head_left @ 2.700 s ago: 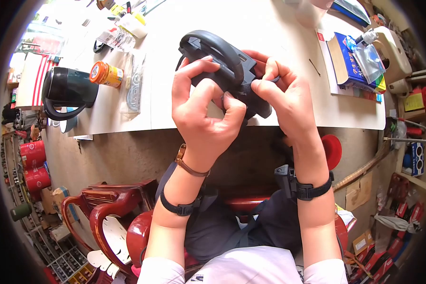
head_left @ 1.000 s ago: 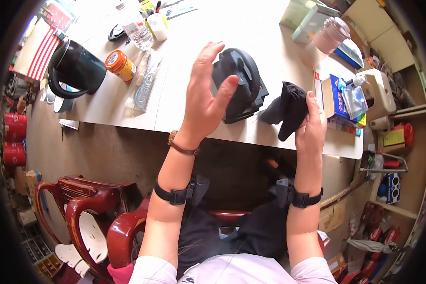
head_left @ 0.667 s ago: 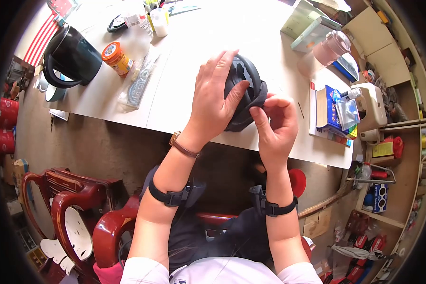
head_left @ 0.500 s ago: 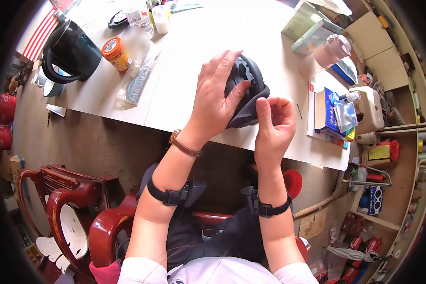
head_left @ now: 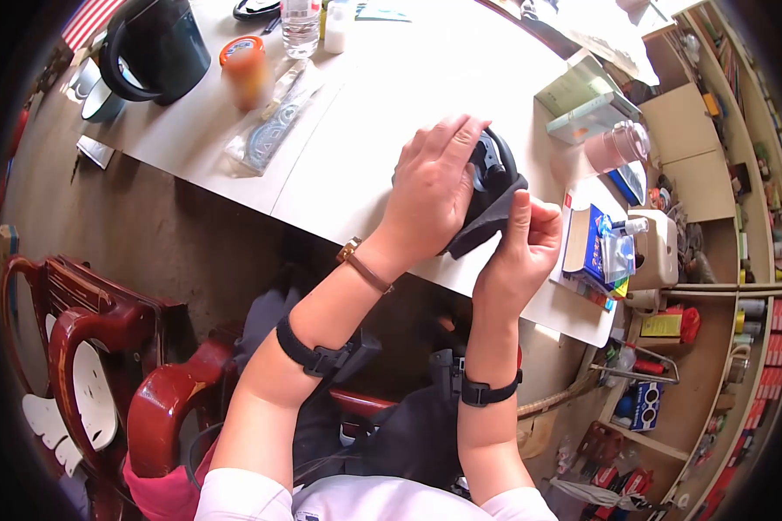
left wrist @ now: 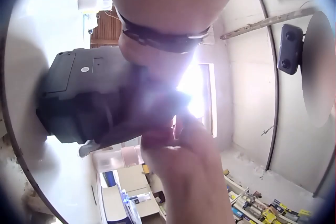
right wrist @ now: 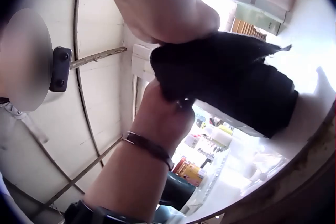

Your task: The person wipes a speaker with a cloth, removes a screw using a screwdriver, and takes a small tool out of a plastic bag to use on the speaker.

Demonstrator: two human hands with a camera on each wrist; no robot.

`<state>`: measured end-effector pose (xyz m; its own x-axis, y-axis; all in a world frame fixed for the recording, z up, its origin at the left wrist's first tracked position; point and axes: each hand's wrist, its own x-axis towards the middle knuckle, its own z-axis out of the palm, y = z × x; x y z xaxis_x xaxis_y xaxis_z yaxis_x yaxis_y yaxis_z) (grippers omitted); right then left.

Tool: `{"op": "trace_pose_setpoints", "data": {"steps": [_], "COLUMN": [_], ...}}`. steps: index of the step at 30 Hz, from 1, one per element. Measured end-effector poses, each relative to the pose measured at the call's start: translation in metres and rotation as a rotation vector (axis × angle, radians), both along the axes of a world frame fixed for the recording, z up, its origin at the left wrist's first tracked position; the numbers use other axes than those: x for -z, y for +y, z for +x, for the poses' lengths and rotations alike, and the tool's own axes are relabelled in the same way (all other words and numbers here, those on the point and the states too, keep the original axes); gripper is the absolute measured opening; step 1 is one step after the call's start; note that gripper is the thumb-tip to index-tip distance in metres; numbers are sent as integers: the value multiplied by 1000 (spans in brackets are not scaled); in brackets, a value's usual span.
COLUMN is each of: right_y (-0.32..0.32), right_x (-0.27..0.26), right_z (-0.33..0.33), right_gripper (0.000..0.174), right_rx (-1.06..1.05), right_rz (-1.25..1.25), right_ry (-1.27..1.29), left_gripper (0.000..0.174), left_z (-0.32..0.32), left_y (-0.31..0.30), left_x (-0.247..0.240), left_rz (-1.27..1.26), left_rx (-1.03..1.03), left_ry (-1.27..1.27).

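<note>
A black plastic device with a round rim like a small steering wheel is near the table's front edge. My left hand holds its left side, fingers over the top of the rim. Between the thumb and fingers of my right hand is a black cloth, pulled over the device's lower right side. The left wrist view shows the boxy base with a panel and a pale dot. Dark cloth hides much of the device in the right wrist view.
On the table at left are a black jug, an orange-lidded jar, a bagged ruler set and a water bottle. At right stand a pink bottle and a blue book. A red chair stands below left.
One second ago my left hand was spread beside the device and my right hand held the cloth apart at right. Since then, the left hand has taken hold and the cloth has come over the rim.
</note>
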<state>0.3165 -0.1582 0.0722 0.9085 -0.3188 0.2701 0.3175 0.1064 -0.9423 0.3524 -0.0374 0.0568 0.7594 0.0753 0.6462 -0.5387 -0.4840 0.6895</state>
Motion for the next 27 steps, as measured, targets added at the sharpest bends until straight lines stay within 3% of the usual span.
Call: {"op": "trace_pose_setpoints", "data": {"steps": [11,18,23,26,27], "right_y": [10,15,6,17,18], "right_x": [43,-7,-57,-76,-74], "right_z": [-21,3,58,85,91], "right_gripper": [23,29,28,27,26], "right_rx": [217,314,19,-202,-245], "right_rz": [-390,-571,-869,-1070,-1007], "right_ry": [-209,-141,10,155,217], "left_gripper": [49,46,47,59,65], "left_z": [0,2,-1,-7,-10], "left_y": [-5,-5,-4,-10,-12], "left_x": [0,1,3,8,8], "left_rz": [-11,-59,-106,-178,-156], "left_rx": [-55,-83,-25,-31,-122], "left_ry": [23,-39,-19,46,113]}}
